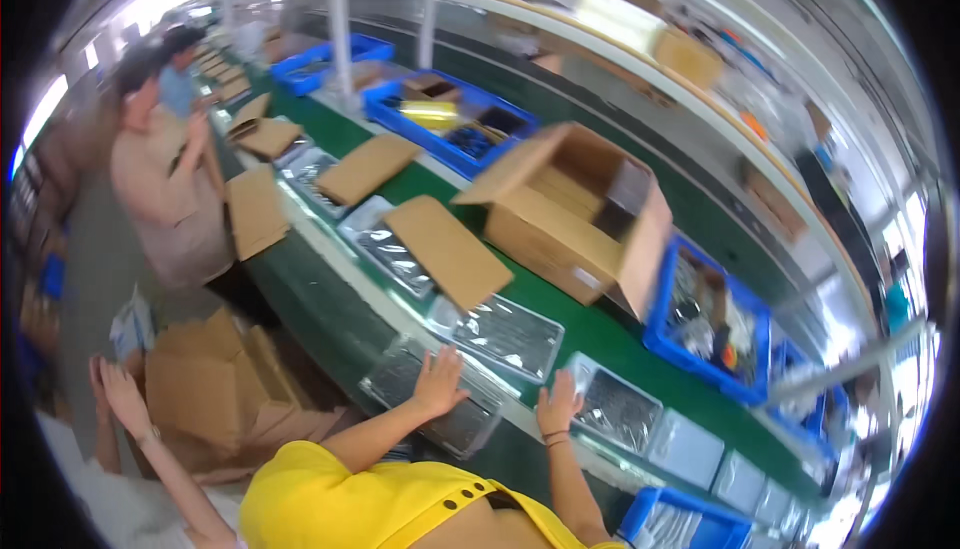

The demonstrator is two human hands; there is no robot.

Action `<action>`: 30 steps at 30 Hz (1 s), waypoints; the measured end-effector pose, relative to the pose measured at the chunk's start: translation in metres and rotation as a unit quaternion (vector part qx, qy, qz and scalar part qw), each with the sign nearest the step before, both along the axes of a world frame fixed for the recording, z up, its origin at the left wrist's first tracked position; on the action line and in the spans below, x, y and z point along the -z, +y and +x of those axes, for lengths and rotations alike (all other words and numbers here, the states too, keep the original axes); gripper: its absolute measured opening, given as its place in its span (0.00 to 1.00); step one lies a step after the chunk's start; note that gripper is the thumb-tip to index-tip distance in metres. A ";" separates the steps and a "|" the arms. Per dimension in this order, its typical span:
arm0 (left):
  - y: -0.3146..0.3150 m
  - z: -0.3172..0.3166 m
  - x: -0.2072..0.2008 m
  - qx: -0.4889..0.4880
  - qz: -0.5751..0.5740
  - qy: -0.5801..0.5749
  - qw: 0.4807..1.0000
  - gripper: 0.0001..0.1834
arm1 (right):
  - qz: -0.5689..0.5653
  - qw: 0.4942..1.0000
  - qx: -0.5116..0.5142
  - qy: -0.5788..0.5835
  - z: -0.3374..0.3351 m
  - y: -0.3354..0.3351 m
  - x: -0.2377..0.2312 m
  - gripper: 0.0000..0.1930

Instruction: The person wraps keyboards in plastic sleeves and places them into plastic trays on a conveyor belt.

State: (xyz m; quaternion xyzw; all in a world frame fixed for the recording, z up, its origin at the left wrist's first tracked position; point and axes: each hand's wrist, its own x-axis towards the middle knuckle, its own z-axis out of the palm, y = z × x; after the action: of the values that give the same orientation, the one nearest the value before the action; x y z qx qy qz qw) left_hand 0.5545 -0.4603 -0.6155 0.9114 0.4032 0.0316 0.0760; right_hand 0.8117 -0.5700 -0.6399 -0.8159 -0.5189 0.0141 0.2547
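My left hand point(438, 385) lies with its fingers spread on a flat clear-plastic-covered pack point(398, 373) with dark contents, at the near edge of the green line. To its right, my right hand point(559, 404) is raised, fingers stretched out and nothing in them. It is close to the left edge of another clear-covered pack point(618, 408) with dark contents. Beyond my hands lies a similar pack point(515, 335), partly under a flat brown cardboard piece point(450, 251). What is inside the packs is too blurred to make out.
An open cardboard box point(555, 234) stands on the green belt point(640, 354). Blue bins point(655, 341) with parts line the far side. Cardboard point(195, 389) is stacked at the left, beside another person's hands point(122, 396). Two people stand farther up the line. A shelf point(600, 34) runs overhead.
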 end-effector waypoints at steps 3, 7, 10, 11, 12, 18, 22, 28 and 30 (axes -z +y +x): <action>0.004 -0.037 0.016 -0.014 -0.010 0.011 1.000 0.42 | 0.022 0.982 -0.177 0.064 -0.095 0.061 -0.022 0.27; 0.004 -0.041 0.021 -0.001 -0.056 -0.034 0.998 0.41 | 0.004 0.937 -0.347 0.043 -0.165 0.136 -0.045 0.27; -0.005 -0.038 0.048 0.007 -0.068 -0.084 0.994 0.46 | 0.077 0.823 -0.554 0.104 -0.224 0.200 -0.110 0.22; -0.005 -0.039 0.055 -0.001 -0.067 -0.087 0.994 0.47 | 0.042 0.810 -0.567 0.146 -0.247 0.205 -0.144 0.21; -0.007 -0.043 0.055 0.012 -0.061 -0.083 0.995 0.48 | 0.030 0.811 -0.564 0.153 -0.274 0.197 -0.197 0.23; 0.010 -0.050 0.083 0.016 -0.226 -0.245 0.943 0.35 | 0.158 0.694 -0.684 0.159 -0.348 0.148 -0.316 0.22; 0.022 -0.096 0.030 -0.025 -0.083 -0.446 0.891 0.24 | 0.096 0.781 -0.590 0.181 -0.292 0.140 -0.194 0.16; 0.068 -0.108 0.028 -0.118 -0.044 -0.257 0.958 0.32 | -0.148 0.974 -0.174 0.000 -0.156 0.066 -0.040 0.23; 0.070 -0.088 0.025 -0.112 -0.076 -0.248 0.959 0.30 | -0.113 0.979 -0.162 0.048 -0.136 0.049 -0.025 0.21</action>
State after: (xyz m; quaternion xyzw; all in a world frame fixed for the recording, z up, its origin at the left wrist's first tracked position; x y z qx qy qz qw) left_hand 0.4662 -0.3905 -0.6408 0.8155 0.4728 0.2340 0.2381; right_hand 0.6760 -0.5211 -0.6149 -0.7432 -0.6261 0.1529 0.1798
